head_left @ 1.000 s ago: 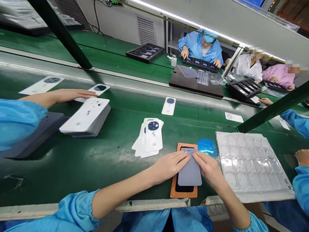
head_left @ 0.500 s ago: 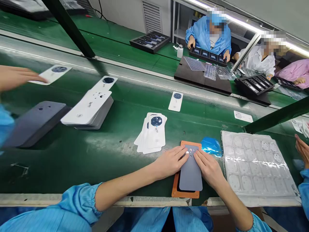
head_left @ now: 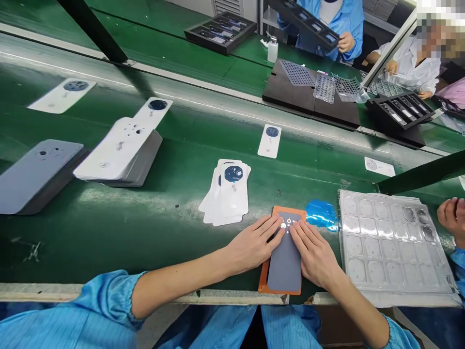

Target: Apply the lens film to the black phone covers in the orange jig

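Both hands rest on a grey phone back panel (head_left: 285, 264) with camera holes near its top, lying in an orange fixture (head_left: 264, 283) at the bench's front edge. My left hand (head_left: 254, 245) presses outstretched fingers on the panel's upper left, by the holes. On the upper right lie the straight fingers of my right hand (head_left: 315, 252). Neither hand is wrapped round anything. A crumpled blue film (head_left: 321, 214) is just right of the fixture. To the left is a loose pile of white panels (head_left: 230, 201) with dark camera rings.
A clear compartment tray (head_left: 378, 247) stands at right, near a co-worker's hand (head_left: 450, 215). Stacks of white panels (head_left: 109, 145) and grey panels (head_left: 36, 174) stand at left. Single white panels, including one (head_left: 269, 143), lie along the far strip. Dark posts (head_left: 428, 172) slant over the bench.
The grey panel has shifted left and now lines up with the orange fixture. A co-worker's hand at far left has left the view. Across the bench, a person has lifted a black tray.
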`<action>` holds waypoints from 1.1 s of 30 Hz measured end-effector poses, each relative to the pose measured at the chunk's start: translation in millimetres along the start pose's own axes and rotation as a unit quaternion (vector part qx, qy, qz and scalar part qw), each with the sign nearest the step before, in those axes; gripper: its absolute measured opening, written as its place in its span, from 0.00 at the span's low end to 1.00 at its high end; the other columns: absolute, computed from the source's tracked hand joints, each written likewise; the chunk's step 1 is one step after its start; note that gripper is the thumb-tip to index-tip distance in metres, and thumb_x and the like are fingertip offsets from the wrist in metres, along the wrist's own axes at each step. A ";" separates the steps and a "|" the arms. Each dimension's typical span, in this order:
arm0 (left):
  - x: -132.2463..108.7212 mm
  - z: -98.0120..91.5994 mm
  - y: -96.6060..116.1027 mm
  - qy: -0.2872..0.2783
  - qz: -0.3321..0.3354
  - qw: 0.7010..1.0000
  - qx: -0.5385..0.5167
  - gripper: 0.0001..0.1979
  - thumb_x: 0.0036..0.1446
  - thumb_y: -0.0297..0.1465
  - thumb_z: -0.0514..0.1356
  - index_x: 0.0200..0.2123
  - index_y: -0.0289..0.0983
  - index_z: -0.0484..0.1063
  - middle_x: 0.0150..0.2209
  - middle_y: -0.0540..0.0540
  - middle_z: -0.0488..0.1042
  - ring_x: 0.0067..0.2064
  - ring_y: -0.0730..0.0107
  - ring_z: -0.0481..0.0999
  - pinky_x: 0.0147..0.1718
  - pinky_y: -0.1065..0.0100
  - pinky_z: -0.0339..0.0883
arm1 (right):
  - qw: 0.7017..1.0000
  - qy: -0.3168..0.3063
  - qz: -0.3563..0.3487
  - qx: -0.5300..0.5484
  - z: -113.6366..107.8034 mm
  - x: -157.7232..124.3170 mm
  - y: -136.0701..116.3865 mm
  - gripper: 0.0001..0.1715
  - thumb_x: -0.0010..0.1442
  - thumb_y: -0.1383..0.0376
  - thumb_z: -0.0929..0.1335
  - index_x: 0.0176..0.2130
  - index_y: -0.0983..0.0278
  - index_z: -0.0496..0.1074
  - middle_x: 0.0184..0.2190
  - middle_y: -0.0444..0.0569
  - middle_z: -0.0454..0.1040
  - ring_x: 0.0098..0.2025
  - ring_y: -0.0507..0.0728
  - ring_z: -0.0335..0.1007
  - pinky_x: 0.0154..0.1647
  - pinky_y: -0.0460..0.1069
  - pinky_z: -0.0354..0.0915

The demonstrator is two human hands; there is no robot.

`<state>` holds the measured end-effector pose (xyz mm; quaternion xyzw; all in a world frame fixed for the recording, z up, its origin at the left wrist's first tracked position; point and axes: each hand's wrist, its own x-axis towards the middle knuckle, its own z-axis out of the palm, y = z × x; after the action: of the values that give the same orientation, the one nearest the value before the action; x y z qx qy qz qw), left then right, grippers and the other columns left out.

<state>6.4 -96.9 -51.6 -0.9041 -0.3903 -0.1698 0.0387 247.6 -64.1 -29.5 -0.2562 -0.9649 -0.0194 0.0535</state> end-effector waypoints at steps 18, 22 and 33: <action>-4.9 1.1 15.0 -0.006 -0.018 1.000 0.013 0.16 0.64 0.22 0.51 0.52 0.27 0.69 0.57 0.28 0.72 0.61 0.51 0.70 0.58 0.56 0.66 | 0.999 -0.006 0.041 0.013 4.8 -11.6 -20.8 0.38 0.56 0.73 0.58 0.65 0.81 0.59 0.65 0.68 0.60 0.69 0.68 0.53 0.67 0.62 0.60; -7.6 -12.5 4.7 -0.054 -0.022 0.996 -0.069 0.19 0.63 0.28 0.56 0.56 0.29 0.68 0.61 0.29 0.68 0.64 0.48 0.66 0.61 0.50 0.61 | 0.995 0.059 0.068 0.048 8.0 -20.5 -25.9 0.36 0.58 0.75 0.58 0.65 0.75 0.61 0.63 0.63 0.64 0.66 0.66 0.59 0.65 0.61 0.63; 114.6 -23.3 -37.3 -0.218 -0.161 0.901 -0.338 0.37 0.54 0.41 0.65 0.64 0.37 0.59 0.57 0.38 0.73 0.56 0.50 0.74 0.45 0.64 0.68 | 0.436 0.295 0.494 0.692 20.7 -19.7 7.4 0.17 0.49 0.59 0.79 0.36 0.65 0.77 0.30 0.47 0.81 0.30 0.55 0.79 0.34 0.48 0.77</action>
<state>46.2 3.6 6.6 -0.8022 -0.4485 -0.0936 -0.3829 266.3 -66.0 -52.2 -0.5460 -0.2912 0.6101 0.4948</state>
